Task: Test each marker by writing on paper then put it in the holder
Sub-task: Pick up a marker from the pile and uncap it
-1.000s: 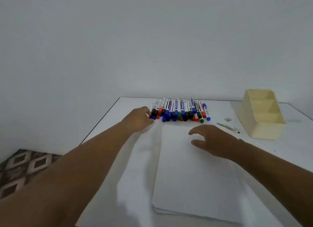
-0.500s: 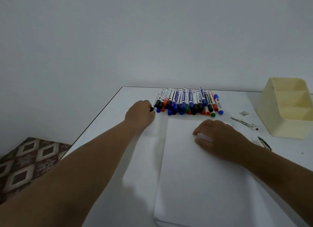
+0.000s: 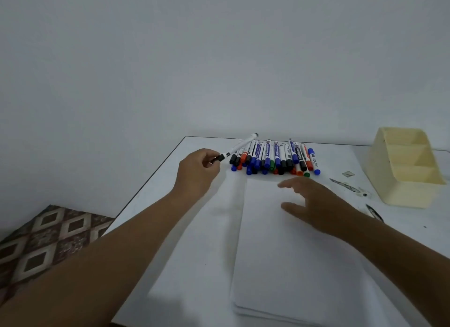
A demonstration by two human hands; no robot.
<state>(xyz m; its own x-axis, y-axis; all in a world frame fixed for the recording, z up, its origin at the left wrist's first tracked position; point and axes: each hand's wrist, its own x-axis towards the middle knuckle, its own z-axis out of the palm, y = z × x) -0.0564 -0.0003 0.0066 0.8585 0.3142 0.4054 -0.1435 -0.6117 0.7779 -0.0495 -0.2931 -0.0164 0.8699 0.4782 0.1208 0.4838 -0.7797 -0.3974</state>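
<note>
My left hand (image 3: 197, 171) pinches a white marker with a black cap (image 3: 239, 145) by its cap end, lifted off the table and tilted up to the right. A pile of several markers (image 3: 274, 158) with blue, black, red and green caps lies in a row at the table's far side. A stack of white paper (image 3: 287, 265) lies in front of me. My right hand (image 3: 314, 202) rests on the paper's upper part with its fingers spread. The cream holder (image 3: 404, 174), with three compartments, stands at the far right with nothing in it.
The white table (image 3: 185, 224) ends at the left, where a patterned floor (image 3: 46, 241) shows below. Small dark scraps (image 3: 344, 184) lie between the paper and the holder. A plain wall rises behind the table.
My left hand has picked one black-capped marker out of the pile's left end and raised it. My right hand's fingers have spread over the paper.
</note>
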